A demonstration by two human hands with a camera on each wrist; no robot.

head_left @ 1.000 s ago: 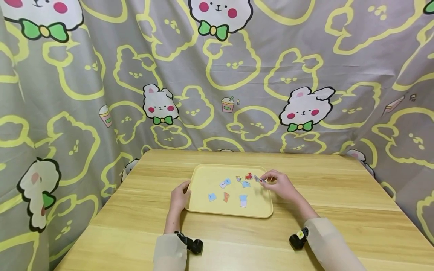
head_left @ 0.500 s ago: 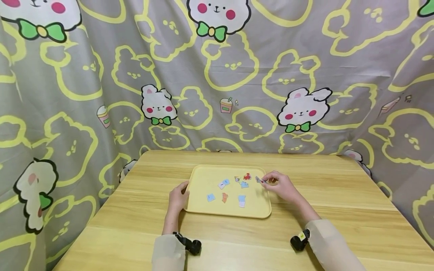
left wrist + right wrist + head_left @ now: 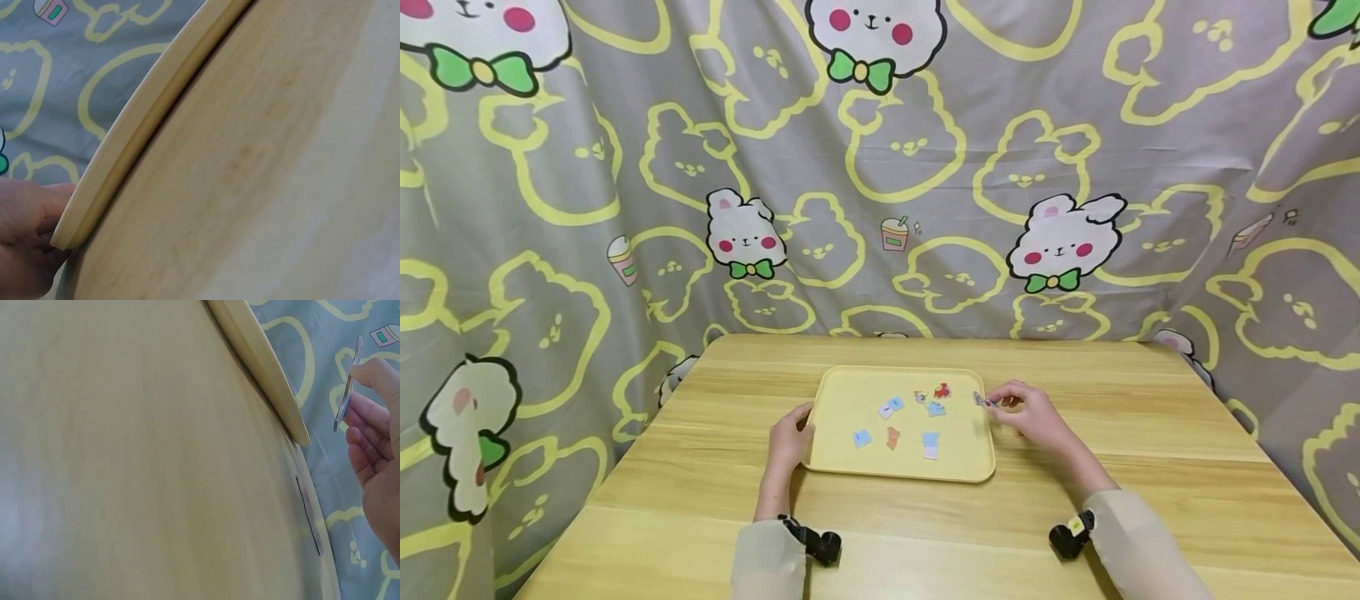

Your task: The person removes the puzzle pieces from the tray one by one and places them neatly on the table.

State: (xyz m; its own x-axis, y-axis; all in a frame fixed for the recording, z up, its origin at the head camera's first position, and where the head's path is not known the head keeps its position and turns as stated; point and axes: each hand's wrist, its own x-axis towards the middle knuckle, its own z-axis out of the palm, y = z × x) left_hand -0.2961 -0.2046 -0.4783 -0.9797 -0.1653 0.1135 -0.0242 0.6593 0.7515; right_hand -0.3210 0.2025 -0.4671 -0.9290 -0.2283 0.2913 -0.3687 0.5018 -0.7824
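My right hand [image 3: 1030, 412] pinches a small flat puzzle piece [image 3: 348, 387] between thumb and fingers, over the right rim of a pale yellow tray [image 3: 850, 383]. In the right wrist view the piece is edge-on, held up off the table. My left hand [image 3: 788, 437] holds the tray's left rim; in the left wrist view its fingers [image 3: 53, 200] are at the tray's corner. Several puzzle pieces lie on the tray: a red one [image 3: 942, 391], an orange one [image 3: 892, 437], a blue one [image 3: 862, 437], and a blue-and-pale pair [image 3: 930, 445].
Another thin flat piece [image 3: 309, 515] lies on the wooden table [image 3: 880, 533] below my right hand in the right wrist view. A patterned grey curtain [image 3: 820, 167] stands behind the table and along its sides. Both wrists carry small black cameras [image 3: 823, 547].
My right hand has drawn the puzzle piece a little to the right, from above the tray's inside to its right rim. The left hand has stayed on the tray.
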